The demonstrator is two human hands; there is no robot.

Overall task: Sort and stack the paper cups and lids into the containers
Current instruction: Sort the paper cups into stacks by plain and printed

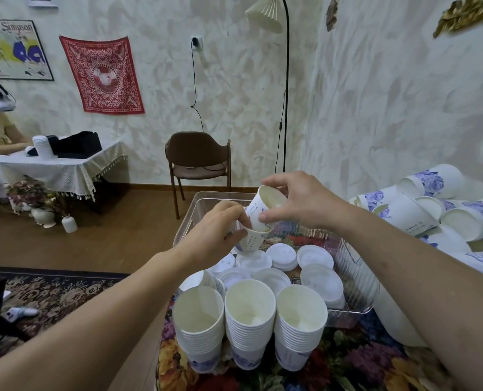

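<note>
My left hand (216, 231) grips a small white paper cup (251, 240) above the clear plastic container (356, 280). My right hand (302, 201) pinches a second white cup (264, 206), tilted, its base set into the mouth of the first one. Below them several white lids (282, 256) lie in the container. Three stacks of nested paper cups (250, 314) stand at the near edge of the floral table. A heap of loose cups with blue flower prints (432, 210) lies at the right.
The floral tablecloth (356, 362) covers the table in front of me. A brown chair (198, 159) and a floor lamp (286, 94) stand by the far wall. At the left another person sits at a white-clothed table (54, 167). A patterned rug (51, 294) covers the floor.
</note>
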